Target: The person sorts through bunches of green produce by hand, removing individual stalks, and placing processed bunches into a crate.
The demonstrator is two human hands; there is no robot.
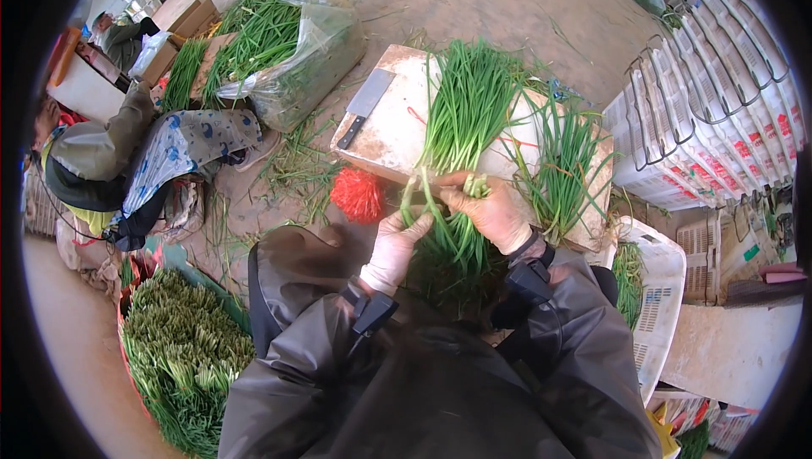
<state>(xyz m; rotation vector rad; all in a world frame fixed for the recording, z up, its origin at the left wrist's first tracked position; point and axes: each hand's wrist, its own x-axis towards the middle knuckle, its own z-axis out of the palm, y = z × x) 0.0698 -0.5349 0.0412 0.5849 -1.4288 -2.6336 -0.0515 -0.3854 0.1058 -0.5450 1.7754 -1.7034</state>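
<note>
My left hand [390,253], in a thin pale glove, pinches a few green stalks [434,195] with their cut ends pointing away from me. Gathered in my right hand [493,213] is a small bunch of chive-like greens [464,243], stem ends up and leaves hanging down over my lap. Both hands are close together at the near edge of a worn white board [401,135]. On it lies a large pile of long greens [469,100], with a smaller, looser heap [561,173] to the right. A cleaver [369,96] with a black handle rests at the board's left side.
A red ball of plastic twine [356,195] is left of my hands. A bag of trimmed bundles [187,326] stands lower left. Another person [108,161] sits left, beside a plastic sack of greens [323,53]. Stacked white crates [704,103] and an open crate [660,287] are right.
</note>
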